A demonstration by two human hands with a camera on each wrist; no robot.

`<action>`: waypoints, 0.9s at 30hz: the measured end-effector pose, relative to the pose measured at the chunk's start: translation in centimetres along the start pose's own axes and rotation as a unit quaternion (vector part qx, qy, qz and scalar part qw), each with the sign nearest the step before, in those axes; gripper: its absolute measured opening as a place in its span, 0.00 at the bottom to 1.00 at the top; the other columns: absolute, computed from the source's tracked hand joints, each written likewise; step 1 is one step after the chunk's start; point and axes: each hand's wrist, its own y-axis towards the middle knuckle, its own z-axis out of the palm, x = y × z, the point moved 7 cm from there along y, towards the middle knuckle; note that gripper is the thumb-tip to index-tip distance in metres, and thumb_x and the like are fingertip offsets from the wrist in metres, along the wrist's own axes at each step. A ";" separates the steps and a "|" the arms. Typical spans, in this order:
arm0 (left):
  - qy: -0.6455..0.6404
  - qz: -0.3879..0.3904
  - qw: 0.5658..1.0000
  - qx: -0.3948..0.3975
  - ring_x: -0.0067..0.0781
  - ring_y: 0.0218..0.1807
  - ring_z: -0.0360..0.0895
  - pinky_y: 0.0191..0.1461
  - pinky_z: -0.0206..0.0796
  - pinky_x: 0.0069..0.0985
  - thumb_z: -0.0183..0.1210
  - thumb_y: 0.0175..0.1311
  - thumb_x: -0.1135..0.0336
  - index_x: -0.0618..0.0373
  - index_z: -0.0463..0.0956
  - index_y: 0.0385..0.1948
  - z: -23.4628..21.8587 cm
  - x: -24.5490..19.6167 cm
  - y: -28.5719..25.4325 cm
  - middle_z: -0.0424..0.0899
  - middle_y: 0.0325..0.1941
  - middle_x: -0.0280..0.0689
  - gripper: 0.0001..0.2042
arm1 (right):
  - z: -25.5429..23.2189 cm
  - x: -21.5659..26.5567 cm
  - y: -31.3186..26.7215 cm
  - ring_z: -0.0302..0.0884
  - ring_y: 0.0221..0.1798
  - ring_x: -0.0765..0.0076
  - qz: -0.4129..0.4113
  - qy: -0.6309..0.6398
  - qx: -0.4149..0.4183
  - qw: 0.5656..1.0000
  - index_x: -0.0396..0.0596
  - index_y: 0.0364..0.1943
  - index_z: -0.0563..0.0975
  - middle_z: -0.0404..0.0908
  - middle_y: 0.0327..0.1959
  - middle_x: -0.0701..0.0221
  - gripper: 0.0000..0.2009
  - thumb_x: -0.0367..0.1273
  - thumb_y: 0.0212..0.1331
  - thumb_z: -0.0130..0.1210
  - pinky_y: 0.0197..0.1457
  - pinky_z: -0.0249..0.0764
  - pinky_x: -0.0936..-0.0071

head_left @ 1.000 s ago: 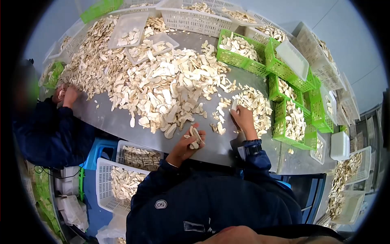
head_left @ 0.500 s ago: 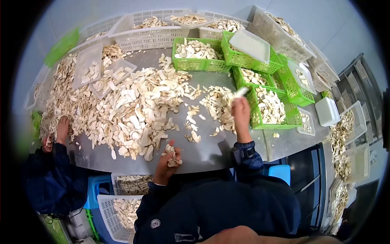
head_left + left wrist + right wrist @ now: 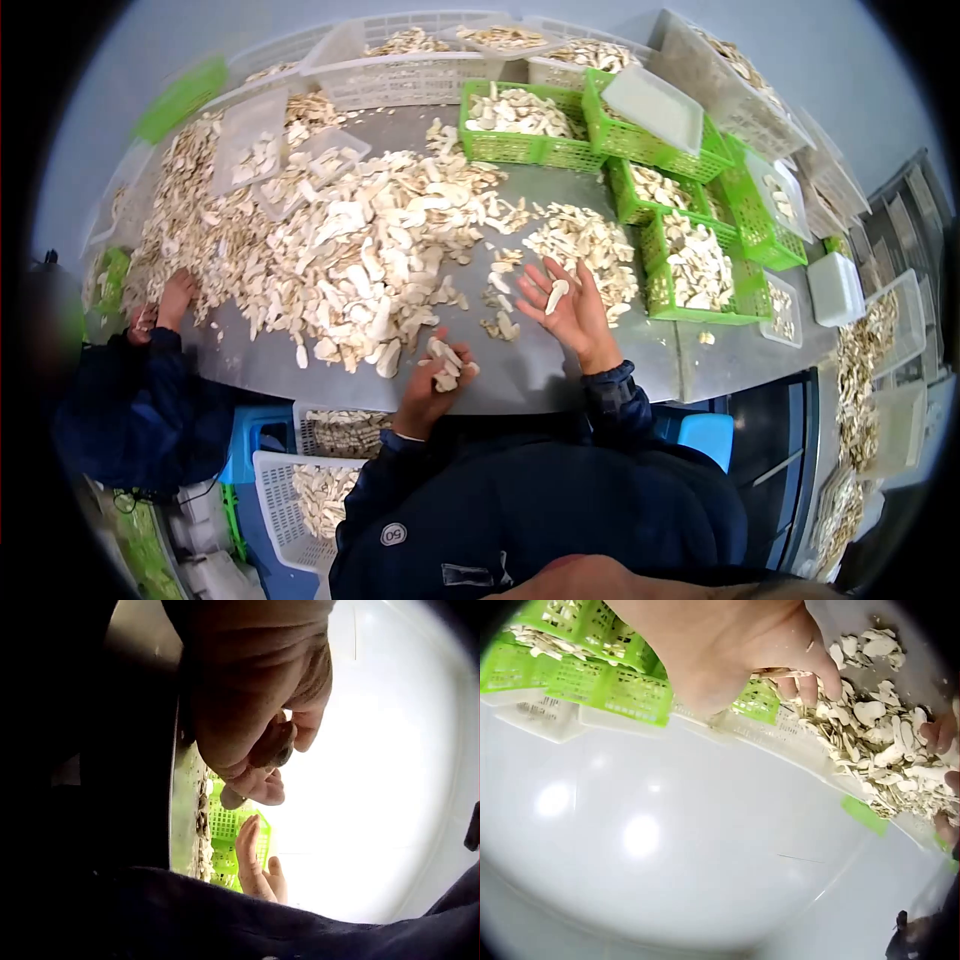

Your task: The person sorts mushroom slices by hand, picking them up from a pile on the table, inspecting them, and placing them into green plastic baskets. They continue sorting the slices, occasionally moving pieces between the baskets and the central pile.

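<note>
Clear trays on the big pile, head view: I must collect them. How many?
2: a larger tray far left on the pile, a smaller tray right of it. Slices may bury others.

— What sort of place is this?
— A food sorting workshop. A long metal table (image 3: 520,375) carries a great heap of pale dried slices (image 3: 350,250), ringed by green baskets (image 3: 690,280) and white crates (image 3: 400,75).
— Anyone else?
— Another worker (image 3: 120,400) sorts alongside.

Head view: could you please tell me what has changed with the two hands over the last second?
The right hand drew back from the green baskets and turned palm up, open, one slice lying on it. The left hand kept holding its bunch of slices near the table edge. The big pile is unchanged.
</note>
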 end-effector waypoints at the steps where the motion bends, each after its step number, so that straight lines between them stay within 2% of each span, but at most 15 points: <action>1: -0.006 -0.027 0.999 -0.034 0.34 0.51 0.73 0.51 0.73 0.32 0.51 0.67 0.72 0.51 0.58 0.65 0.5 -0.1 -0.5 0.73 0.50 0.41 0.24 | 0.6 -0.4 0.0 0.68 0.65 0.47 0.011 0.006 0.008 1.000 0.48 0.66 0.60 0.68 0.64 0.56 0.28 0.51 0.71 0.39 0.67 0.65 0.43; 4: -0.015 -0.037 0.999 0.027 0.31 0.50 0.73 0.48 0.72 0.27 0.52 0.66 0.73 0.53 0.60 0.62 0.2 0.0 -0.2 0.73 0.51 0.41 0.22 | -0.4 -2.9 0.4 0.70 0.62 0.48 0.065 0.026 -0.017 0.997 0.47 0.64 0.62 0.70 0.63 0.57 0.25 0.47 0.70 0.44 0.64 0.67 0.47; 7: 0.026 -0.045 0.998 -0.022 0.30 0.50 0.73 0.46 0.72 0.24 0.52 0.66 0.73 0.57 0.65 0.57 0.1 0.0 -0.8 0.74 0.52 0.41 0.18 | -2.0 -5.3 0.2 0.73 0.56 0.52 0.155 0.056 0.025 0.986 0.43 0.58 0.66 0.72 0.58 0.55 0.21 0.39 0.67 0.52 0.61 0.70 0.54; 9: 0.039 -0.046 0.998 -0.012 0.30 0.52 0.74 0.48 0.72 0.24 0.53 0.66 0.72 0.58 0.70 0.53 -0.4 0.0 -0.8 0.74 0.53 0.40 0.14 | -0.7 0.2 0.1 0.73 0.55 0.53 -0.002 0.102 0.030 0.994 0.40 0.52 0.70 0.74 0.54 0.56 0.17 0.38 0.66 0.51 0.60 0.72 0.56; 10: 0.046 -0.051 0.997 -0.022 0.30 0.53 0.74 0.49 0.71 0.24 0.53 0.66 0.71 0.58 0.70 0.52 -0.5 0.1 -1.1 0.74 0.54 0.39 0.14 | 2.2 4.5 -0.7 0.72 0.56 0.54 -0.079 0.195 0.099 0.973 0.37 0.52 0.70 0.74 0.54 0.56 0.19 0.38 0.66 0.51 0.60 0.71 0.57; 11: 0.054 -0.056 0.996 -0.030 0.30 0.54 0.74 0.50 0.71 0.25 0.53 0.66 0.71 0.58 0.71 0.52 -0.4 0.0 -1.2 0.74 0.55 0.39 0.13 | 2.0 9.1 -1.6 0.73 0.56 0.55 -0.227 0.176 0.106 0.952 0.35 0.55 0.67 0.73 0.55 0.55 0.22 0.39 0.67 0.50 0.62 0.71 0.57; 12: 0.064 -0.061 0.995 -0.035 0.30 0.55 0.74 0.52 0.71 0.25 0.54 0.66 0.71 0.57 0.71 0.51 -0.3 -0.1 -1.1 0.74 0.56 0.39 0.13 | 3.0 11.9 -2.6 0.74 0.54 0.57 -0.292 0.213 0.108 0.926 0.36 0.55 0.66 0.74 0.54 0.55 0.23 0.42 0.68 0.49 0.64 0.70 0.56; 13: 0.047 -0.059 0.997 -0.031 0.30 0.58 0.73 0.55 0.71 0.26 0.54 0.66 0.70 0.57 0.73 0.50 0.1 -0.2 -1.1 0.73 0.58 0.37 0.12 | 2.9 13.5 -3.3 0.74 0.55 0.56 -0.349 0.206 0.028 0.914 0.36 0.56 0.65 0.74 0.54 0.54 0.24 0.44 0.68 0.50 0.66 0.70 0.54; 14: 0.046 -0.058 0.997 -0.018 0.31 0.58 0.72 0.56 0.71 0.27 0.54 0.66 0.70 0.57 0.73 0.49 0.0 -0.1 -1.0 0.73 0.58 0.37 0.11 | 3.4 13.6 -3.3 0.77 0.48 0.64 -0.366 0.152 -0.029 0.918 0.37 0.54 0.66 0.78 0.46 0.59 0.21 0.40 0.68 0.52 0.57 0.76 0.65; 16: 0.042 -0.056 0.997 0.010 0.31 0.59 0.72 0.58 0.70 0.28 0.54 0.66 0.71 0.57 0.73 0.49 -0.3 0.0 -0.6 0.72 0.59 0.37 0.11 | 3.2 12.1 -0.8 0.76 0.37 0.76 -0.327 -0.113 0.015 0.938 0.38 0.55 0.67 0.79 0.35 0.69 0.18 0.35 0.67 0.52 0.42 0.76 0.80; 18: 0.037 -0.044 0.998 -0.013 0.35 0.61 0.69 0.52 0.72 0.27 0.54 0.66 0.71 0.57 0.74 0.43 0.0 0.1 -0.5 0.69 0.61 0.40 0.07 | 2.1 6.6 1.1 0.71 0.27 0.84 -0.168 -0.232 -0.052 0.957 0.39 0.54 0.72 0.77 0.30 0.76 0.15 0.31 0.66 0.51 0.30 0.69 0.89; 20: 0.025 -0.041 0.999 -0.019 0.37 0.64 0.67 0.55 0.71 0.29 0.54 0.66 0.71 0.56 0.74 0.42 0.4 0.1 -0.6 0.69 0.62 0.39 0.06 | 3.6 1.5 2.8 0.73 0.30 0.83 -0.059 -0.472 0.011 0.880 0.45 0.55 0.74 0.77 0.30 0.77 0.15 0.30 0.65 0.51 0.37 0.72 0.85; 22: 0.004 -0.025 0.997 0.073 0.39 0.70 0.63 0.64 0.66 0.37 0.53 0.68 0.69 0.56 0.74 0.45 2.0 -0.3 -0.6 0.70 0.63 0.37 0.07 | 5.2 -2.9 5.1 0.73 0.31 0.85 -0.057 -0.637 0.184 0.746 0.44 0.54 0.75 0.79 0.31 0.77 0.14 0.31 0.68 0.49 0.35 0.70 0.83; 26: -0.024 -0.040 0.998 0.043 0.41 0.69 0.64 0.63 0.68 0.37 0.53 0.69 0.69 0.54 0.73 0.48 0.4 0.1 -0.4 0.71 0.62 0.39 0.09 | 8.2 -7.4 9.9 0.78 0.28 0.62 -0.155 -0.821 0.191 0.515 0.47 0.55 0.75 0.80 0.27 0.63 0.19 0.34 0.59 0.55 0.35 0.74 0.68; 27: -0.038 -0.039 0.998 0.044 0.41 0.69 0.64 0.63 0.68 0.37 0.53 0.68 0.69 0.54 0.73 0.48 0.4 0.0 -0.4 0.72 0.61 0.39 0.09 | 8.7 -7.8 10.5 0.78 0.31 0.58 -0.182 -0.828 0.171 0.502 0.47 0.52 0.76 0.80 0.29 0.61 0.18 0.34 0.57 0.55 0.36 0.74 0.64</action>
